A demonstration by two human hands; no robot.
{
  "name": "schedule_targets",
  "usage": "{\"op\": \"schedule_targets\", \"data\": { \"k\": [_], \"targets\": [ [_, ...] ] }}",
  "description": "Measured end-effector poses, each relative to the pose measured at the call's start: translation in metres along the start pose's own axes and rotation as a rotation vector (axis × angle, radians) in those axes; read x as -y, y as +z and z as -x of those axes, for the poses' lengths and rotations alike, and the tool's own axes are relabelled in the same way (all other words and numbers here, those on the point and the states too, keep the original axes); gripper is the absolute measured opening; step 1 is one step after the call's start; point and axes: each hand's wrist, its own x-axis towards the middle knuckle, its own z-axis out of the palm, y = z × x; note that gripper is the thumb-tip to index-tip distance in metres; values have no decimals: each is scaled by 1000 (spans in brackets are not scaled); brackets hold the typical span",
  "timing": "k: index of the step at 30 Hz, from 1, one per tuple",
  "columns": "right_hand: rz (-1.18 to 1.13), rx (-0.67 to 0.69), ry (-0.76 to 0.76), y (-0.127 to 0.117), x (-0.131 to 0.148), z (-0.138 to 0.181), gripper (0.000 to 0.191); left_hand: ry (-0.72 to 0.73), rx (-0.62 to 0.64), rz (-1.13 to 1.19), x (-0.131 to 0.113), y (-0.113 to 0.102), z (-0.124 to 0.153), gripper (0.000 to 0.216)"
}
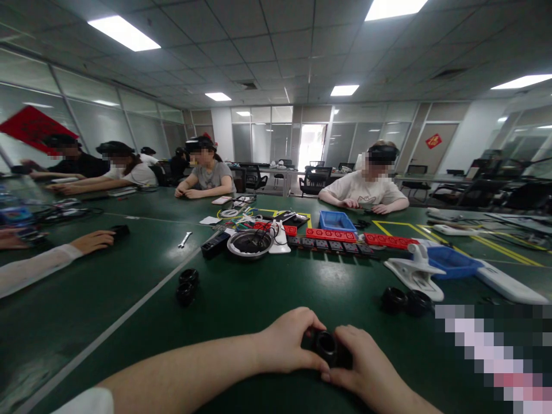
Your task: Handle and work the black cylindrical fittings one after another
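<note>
My left hand (288, 339) and my right hand (366, 362) meet at the near edge of the green table (129, 287). Both grip one small black ring-shaped part (326, 345) between their fingers, its round hole facing up toward me. The fingers of each hand curl round it. A pair of similar black round parts (405, 301) lies to the right beyond my right hand. Another pair of black parts (186, 286) lies to the left.
A metal bowl (250, 242), red power strips (357, 237), two blue trays (451, 261) and white clamp-like tools (416, 275) lie mid-table. Several people sit around the far side. Another person's hand (92, 240) rests at the left on a black object.
</note>
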Motion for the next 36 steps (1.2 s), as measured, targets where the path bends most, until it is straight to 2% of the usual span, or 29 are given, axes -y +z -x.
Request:
{"op": "schedule_targets", "data": {
  "k": [3,5,9,12,15,19,24,26,30,33,36],
  "targets": [
    [57,-97,16,4,4,1,40,-53,-87,-50,-5,4,0,46],
    [4,-91,-7,2,4,1,43,-48,-97,-79,-9,4,1,43],
    [-254,72,-105,-9,-3,2,45,46,-49,-85,-8,0,2,40],
    [-404,191,-116,-18,-11,1,31,96,-4,-46,-4,-3,1,41],
    [-464,245,-100,-22,-15,-2,24,91,27,-8,-1,-3,0,43],
    [-389,176,-24,-14,-12,-3,21,66,27,-4,-2,0,0,44],
    [-90,-10,17,0,-1,-2,29,-20,-101,-69,-6,7,1,45],
    [-46,-41,8,-1,1,-1,32,-33,-115,-84,-6,7,1,43],
    [-205,47,-109,-10,-1,2,48,49,-61,-49,-3,2,0,42],
    [-335,159,-154,-19,-7,2,39,82,-2,-2,0,-2,-1,43],
    [-392,229,-123,-23,-12,0,28,72,45,39,2,-4,-2,45]
  ]
}}
